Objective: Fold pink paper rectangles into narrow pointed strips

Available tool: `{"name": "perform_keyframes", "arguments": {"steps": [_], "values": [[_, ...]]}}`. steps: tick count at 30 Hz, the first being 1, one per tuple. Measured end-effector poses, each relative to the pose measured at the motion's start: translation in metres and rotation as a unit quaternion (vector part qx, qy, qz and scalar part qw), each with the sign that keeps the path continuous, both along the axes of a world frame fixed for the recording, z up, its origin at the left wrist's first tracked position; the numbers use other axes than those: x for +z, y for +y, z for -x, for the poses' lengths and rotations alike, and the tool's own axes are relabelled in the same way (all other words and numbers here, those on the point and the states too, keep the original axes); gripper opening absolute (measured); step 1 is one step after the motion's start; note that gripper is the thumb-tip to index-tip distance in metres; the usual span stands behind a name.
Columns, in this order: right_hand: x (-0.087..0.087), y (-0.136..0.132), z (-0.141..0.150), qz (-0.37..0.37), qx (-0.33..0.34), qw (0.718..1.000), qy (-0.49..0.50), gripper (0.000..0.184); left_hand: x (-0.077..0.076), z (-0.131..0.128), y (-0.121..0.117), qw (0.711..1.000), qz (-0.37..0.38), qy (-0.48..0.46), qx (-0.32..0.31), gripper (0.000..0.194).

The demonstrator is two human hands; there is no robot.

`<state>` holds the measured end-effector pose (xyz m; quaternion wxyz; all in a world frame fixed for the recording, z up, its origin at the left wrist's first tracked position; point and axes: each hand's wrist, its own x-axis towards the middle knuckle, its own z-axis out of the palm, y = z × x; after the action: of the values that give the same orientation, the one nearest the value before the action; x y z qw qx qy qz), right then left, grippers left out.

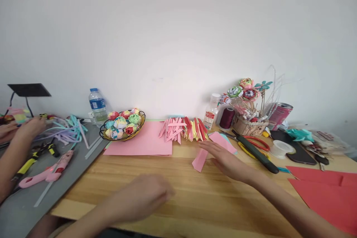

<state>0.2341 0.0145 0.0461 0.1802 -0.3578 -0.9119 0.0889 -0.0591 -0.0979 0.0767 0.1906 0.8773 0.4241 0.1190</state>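
My left hand [143, 196] is over the front of the wooden table, smeared by motion, so its fingers cannot be made out. On the right, my right hand [227, 160] has its fingers stretched out above a folded pink paper strip [199, 161]; whether they touch it is unclear. Just behind that hand lie pink and blue paper pieces [221, 140]. Farther back sits a row of pink paper strips [173, 129], continued by red and yellow strips [195, 128]. Pink paper sheets [150, 143] lie stacked to the left of them.
A wire basket [141, 126] of paper flowers stands on the sheets' corner, beside a water bottle [97, 108]. Scissors [256, 152], a thread spool [227, 118] and red paper [329, 197] are at right. Another person's hands [32, 128] work at left near a glue gun [55, 169].
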Motion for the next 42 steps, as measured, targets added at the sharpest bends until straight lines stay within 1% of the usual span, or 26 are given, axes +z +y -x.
{"name": "perform_keyframes", "arguments": {"steps": [1,3,4,6,9,11,13,15,18,21,24,27,30,34,37,39,42], "values": [[-0.007,0.011,0.013,0.0,0.011,1.0,-0.01,0.037,0.0,-0.01,0.022,1.0,0.006,-0.008,-0.03,0.023],[-0.023,0.023,0.029,-0.004,0.007,1.0,-0.019,0.025,-0.006,-0.032,0.059,0.999,-0.015,-0.029,-0.023,0.026],[-0.029,0.024,0.033,-0.004,-0.004,1.0,-0.02,0.024,-0.012,-0.043,0.073,0.999,-0.02,-0.03,-0.027,0.025],[-0.037,0.022,0.033,0.002,-0.031,0.999,-0.018,0.025,-0.027,-0.061,0.093,0.999,-0.028,-0.031,-0.024,0.022],[-0.04,0.019,0.027,0.03,-0.066,0.997,-0.003,0.024,-0.049,-0.074,0.107,0.999,-0.029,-0.039,-0.015,0.041],[-0.041,0.021,0.022,0.055,-0.074,0.996,0.015,0.024,-0.059,-0.074,0.114,0.999,-0.021,-0.046,0.006,0.047],[-0.044,0.026,0.019,0.081,-0.07,0.994,0.034,0.025,-0.066,-0.072,0.12,0.998,-0.013,-0.055,0.027,0.046],[-0.048,0.031,0.015,0.102,-0.068,0.991,0.05,0.027,-0.072,-0.07,0.126,0.997,-0.003,-0.065,0.04,0.041],[-0.055,0.034,0.009,0.114,-0.085,0.987,0.072,0.03,-0.08,-0.067,0.133,0.995,0.021,-0.088,0.035,0.028],[-0.053,0.031,0.003,0.107,-0.086,0.986,0.09,0.031,-0.087,-0.065,0.136,0.992,0.038,-0.113,0.046,0.025],[-0.047,0.025,0.0,0.112,-0.06,0.988,0.087,0.03,-0.088,-0.064,0.132,0.988,0.04,-0.137,0.063,0.024],[-0.044,0.022,0.001,0.13,-0.033,0.988,0.074,0.028,-0.086,-0.066,0.126,0.983,0.034,-0.158,0.084,0.024],[-0.046,0.025,0.001,0.15,-0.028,0.985,0.078,0.026,-0.086,-0.068,0.124,0.979,0.027,-0.174,0.101,0.013],[-0.055,0.032,0.001,0.173,-0.052,0.977,0.111,0.027,-0.09,-0.068,0.127,0.978,0.016,-0.181,0.103,0.013],[-0.065,0.035,0.0,0.184,-0.093,0.968,0.145,0.028,-0.095,-0.066,0.133,0.978,0.021,-0.179,0.103,0.019],[-0.071,0.035,0.0,0.195,-0.117,0.959,0.166,0.029,-0.098,-0.065,0.136,0.977,0.029,-0.182,0.112,0.023],[-0.077,0.033,0.0,0.218,-0.132,0.948,0.191,0.03,-0.101,-0.065,0.139,0.971,0.045,-0.197,0.131,0.025]]}}
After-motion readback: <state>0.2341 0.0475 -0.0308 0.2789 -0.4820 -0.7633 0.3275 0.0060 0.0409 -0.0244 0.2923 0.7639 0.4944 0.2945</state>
